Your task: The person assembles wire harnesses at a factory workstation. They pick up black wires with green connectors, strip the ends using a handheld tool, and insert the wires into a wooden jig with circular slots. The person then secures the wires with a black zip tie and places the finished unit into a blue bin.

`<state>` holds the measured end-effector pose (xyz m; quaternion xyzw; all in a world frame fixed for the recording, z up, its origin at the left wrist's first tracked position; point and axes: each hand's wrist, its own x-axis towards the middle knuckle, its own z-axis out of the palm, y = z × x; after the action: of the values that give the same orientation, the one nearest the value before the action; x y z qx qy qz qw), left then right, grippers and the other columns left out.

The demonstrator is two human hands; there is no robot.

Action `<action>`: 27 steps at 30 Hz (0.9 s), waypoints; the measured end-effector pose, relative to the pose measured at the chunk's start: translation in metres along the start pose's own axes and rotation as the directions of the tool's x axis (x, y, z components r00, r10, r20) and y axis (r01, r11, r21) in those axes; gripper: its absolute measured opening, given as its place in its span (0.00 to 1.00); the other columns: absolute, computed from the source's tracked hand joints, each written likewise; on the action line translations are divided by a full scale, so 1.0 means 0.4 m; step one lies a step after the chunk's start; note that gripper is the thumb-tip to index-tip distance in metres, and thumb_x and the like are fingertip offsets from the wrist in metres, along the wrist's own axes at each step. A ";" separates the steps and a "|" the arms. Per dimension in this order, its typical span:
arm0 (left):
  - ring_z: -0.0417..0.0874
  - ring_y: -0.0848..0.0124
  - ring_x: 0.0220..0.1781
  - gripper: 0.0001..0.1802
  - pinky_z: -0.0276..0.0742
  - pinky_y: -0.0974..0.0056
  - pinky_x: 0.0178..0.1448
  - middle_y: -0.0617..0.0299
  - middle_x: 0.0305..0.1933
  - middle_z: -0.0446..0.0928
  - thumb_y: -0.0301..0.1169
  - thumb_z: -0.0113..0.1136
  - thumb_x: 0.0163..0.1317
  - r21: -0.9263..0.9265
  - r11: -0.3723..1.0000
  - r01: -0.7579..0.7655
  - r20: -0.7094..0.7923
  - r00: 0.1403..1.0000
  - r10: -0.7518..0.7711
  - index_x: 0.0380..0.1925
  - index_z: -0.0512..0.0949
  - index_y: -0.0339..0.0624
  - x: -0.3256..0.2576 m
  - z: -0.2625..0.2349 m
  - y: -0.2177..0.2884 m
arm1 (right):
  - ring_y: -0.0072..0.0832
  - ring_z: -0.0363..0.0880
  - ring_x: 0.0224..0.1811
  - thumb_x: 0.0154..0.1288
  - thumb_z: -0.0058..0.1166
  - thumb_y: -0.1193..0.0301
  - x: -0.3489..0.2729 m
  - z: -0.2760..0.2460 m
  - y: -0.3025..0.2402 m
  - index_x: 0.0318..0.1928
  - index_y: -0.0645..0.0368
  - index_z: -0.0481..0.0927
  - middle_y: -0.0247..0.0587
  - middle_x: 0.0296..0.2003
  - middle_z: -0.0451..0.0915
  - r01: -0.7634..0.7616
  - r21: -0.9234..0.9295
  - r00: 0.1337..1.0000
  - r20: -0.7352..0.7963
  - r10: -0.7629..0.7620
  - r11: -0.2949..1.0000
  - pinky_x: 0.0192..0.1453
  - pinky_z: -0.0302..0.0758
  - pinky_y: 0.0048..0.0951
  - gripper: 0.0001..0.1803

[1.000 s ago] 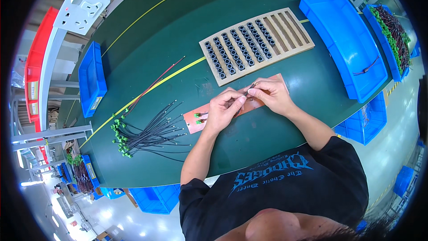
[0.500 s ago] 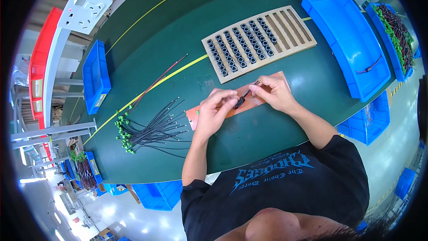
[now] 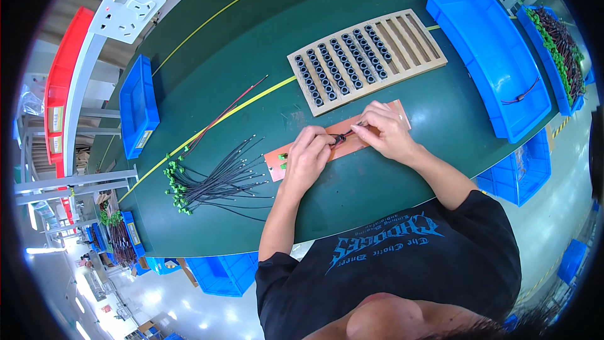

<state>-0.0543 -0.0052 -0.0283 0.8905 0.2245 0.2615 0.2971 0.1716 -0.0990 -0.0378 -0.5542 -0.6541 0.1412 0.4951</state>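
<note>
Over a long orange-brown board, my left hand is closed around one end of a small black cylindrical part. My right hand pinches a thin dark cable at the other end of that part; the fingertips partly hide the join. A small green connector lies at the board's left end beside my left hand. Farther off stands a wooden rack with slots, several filled with rows of black rings and those at the right holding none. A fanned bundle of black cables with green connectors lies to the left.
A red and black cable lies along the yellow line at left. Blue bins stand at left and right; the right one holds a short cable. Beyond it, another bin is full of cables. A white socket strip is mounted upper left.
My left fingers have closed further around the black part and shifted slightly away from me. The part now lies more in line with the cable. My right hand keeps its pinch, nearly in place.
</note>
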 end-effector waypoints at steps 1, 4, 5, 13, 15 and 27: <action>0.86 0.65 0.44 0.09 0.83 0.63 0.45 0.56 0.43 0.81 0.16 0.64 0.59 -0.073 0.996 0.054 -0.005 0.999 -0.054 0.40 0.82 0.34 -0.011 0.007 0.006 | 0.38 0.75 0.32 0.66 0.66 0.71 -0.003 0.000 -0.001 0.31 0.63 0.79 0.42 0.27 0.77 0.005 -0.005 1.000 0.002 -0.005 1.000 0.38 0.71 0.39 0.11; 0.85 0.62 0.44 0.07 0.81 0.59 0.47 0.56 0.43 0.83 0.19 0.69 0.57 -0.190 0.981 0.039 -0.049 0.998 -0.049 0.36 0.83 0.35 0.000 0.017 0.031 | 0.39 0.75 0.33 0.64 0.67 0.73 -0.017 -0.002 0.003 0.29 0.62 0.78 0.41 0.28 0.76 0.013 -0.034 1.000 0.005 -0.013 0.999 0.41 0.69 0.40 0.11; 0.85 0.61 0.44 0.07 0.81 0.57 0.48 0.56 0.43 0.84 0.20 0.71 0.56 -0.213 0.977 0.005 -0.073 0.997 -0.021 0.35 0.83 0.35 0.006 0.019 0.038 | 0.39 0.75 0.33 0.63 0.67 0.73 -0.019 -0.005 0.006 0.29 0.62 0.77 0.41 0.28 0.77 0.010 -0.057 1.000 0.006 -0.010 0.998 0.41 0.69 0.39 0.11; 0.82 0.58 0.42 0.12 0.77 0.57 0.48 0.56 0.37 0.83 0.25 0.77 0.52 -0.197 0.978 0.067 -0.059 0.995 -0.080 0.32 0.81 0.37 0.006 0.067 -0.003 | 0.37 0.75 0.35 0.62 0.66 0.72 -0.035 -0.021 0.016 0.29 0.59 0.77 0.38 0.29 0.78 0.028 -0.259 0.999 0.035 -0.020 0.965 0.47 0.66 0.40 0.10; 0.82 0.58 0.41 0.12 0.77 0.57 0.47 0.56 0.35 0.82 0.24 0.77 0.52 -0.198 0.977 0.077 -0.075 0.993 -0.093 0.30 0.80 0.37 0.007 0.068 0.001 | 0.37 0.75 0.36 0.63 0.66 0.73 -0.036 -0.024 0.022 0.31 0.59 0.78 0.38 0.29 0.79 0.015 -0.267 0.999 0.045 -0.003 0.964 0.48 0.66 0.40 0.08; 0.81 0.58 0.38 0.12 0.78 0.58 0.44 0.55 0.33 0.80 0.22 0.78 0.52 -0.123 0.991 0.057 -0.084 0.994 -0.067 0.29 0.80 0.35 0.013 0.072 0.013 | 0.36 0.73 0.33 0.67 0.63 0.71 -0.039 -0.078 0.062 0.29 0.59 0.78 0.37 0.24 0.74 -0.132 -0.245 0.990 0.012 0.140 0.960 0.53 0.69 0.40 0.10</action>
<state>-0.0320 -0.0179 -0.0431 0.8511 0.2488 0.3042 0.3481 0.2095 -0.1152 -0.0488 -0.6523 -0.6341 0.1017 0.4026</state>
